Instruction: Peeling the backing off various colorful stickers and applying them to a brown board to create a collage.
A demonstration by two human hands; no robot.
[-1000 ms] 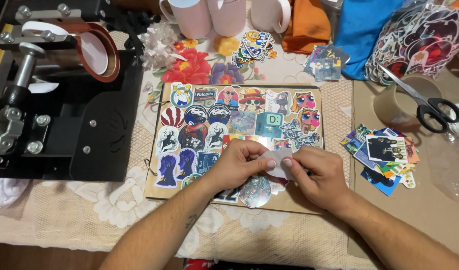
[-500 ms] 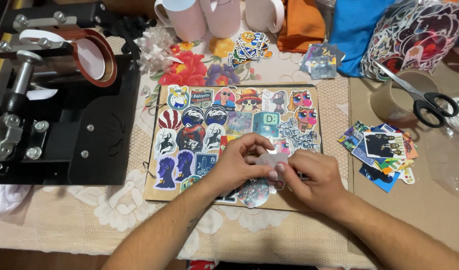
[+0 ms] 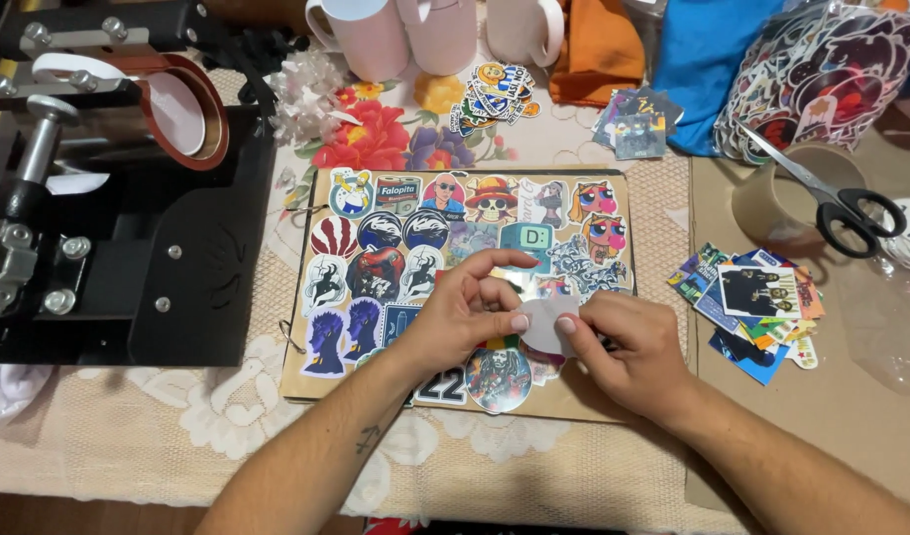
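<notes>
pinching one pale sticker (image 3: 542, 325) between them, left hand (image 3: 465, 312) and right hand (image 3: 628, 347) meet fingertip to fingertip, equally near, just above the sticker-covered board's (image 3: 321, 381) lower middle.

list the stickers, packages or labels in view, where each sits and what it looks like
Sticker board: centre, brown, covered in colourful cartoon stickers.
White sticker: pinched between left hand and right hand.
Sticker pile: right of the board, rectangular, mixed colours.
Sticker bag: top right, clear plastic, full.
Small sticker heap: above the board.
</notes>
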